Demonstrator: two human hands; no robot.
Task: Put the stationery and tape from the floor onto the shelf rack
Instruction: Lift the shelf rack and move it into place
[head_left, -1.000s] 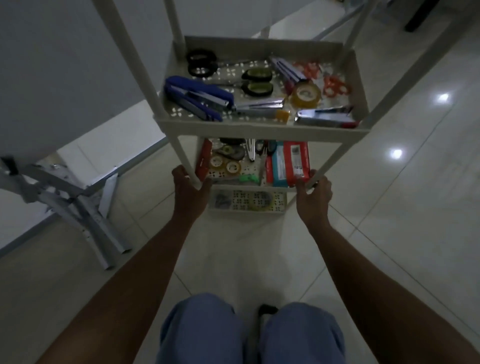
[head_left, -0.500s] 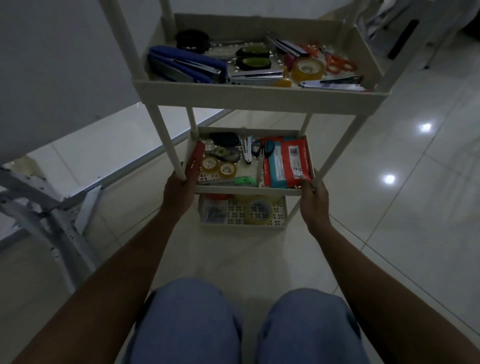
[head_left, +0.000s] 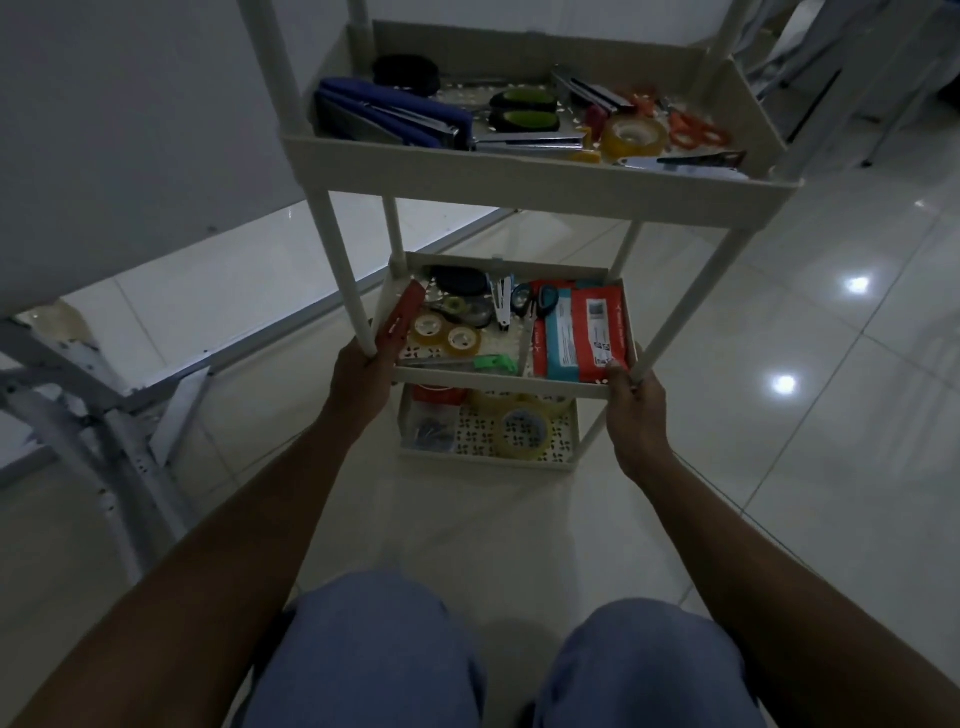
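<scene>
A white three-tier shelf rack (head_left: 519, 176) stands on the tiled floor in front of me. Its top tray holds a blue stapler (head_left: 395, 117), scissors (head_left: 693, 127) and a clear tape roll (head_left: 631, 136). The middle tray (head_left: 498, 382) carries small tape rolls (head_left: 445, 332) and red packets (head_left: 584, 332). A large tape roll (head_left: 524, 431) lies in the bottom tray. My left hand (head_left: 361, 382) grips the middle tray's front left corner at the post. My right hand (head_left: 636, 410) grips its front right corner.
A folded white metal frame (head_left: 98, 421) leans at the left beside a white panel (head_left: 130, 130). Glossy floor tiles (head_left: 779, 467) spread to the right. My knees in blue trousers (head_left: 384, 654) fill the bottom of the view.
The view has dropped lower and closer to the rack, so the middle and bottom trays show more. Both hands stay on the middle tray's front corners.
</scene>
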